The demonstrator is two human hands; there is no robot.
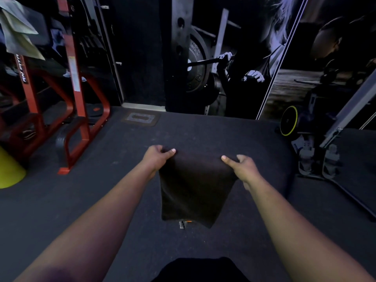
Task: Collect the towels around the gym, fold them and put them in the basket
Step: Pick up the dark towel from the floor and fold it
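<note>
Hanging towel [193, 192] between left hand [157, 156], right hand [242, 166]

One dark towel [195, 190], two hands, one red rack [77, 94], one yellow cone [10, 169]

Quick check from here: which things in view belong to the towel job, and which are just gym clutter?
In the job:
dark towel
left hand
right hand

Lying about:
red rack
yellow cone
weight plate
No basket in view.
</note>
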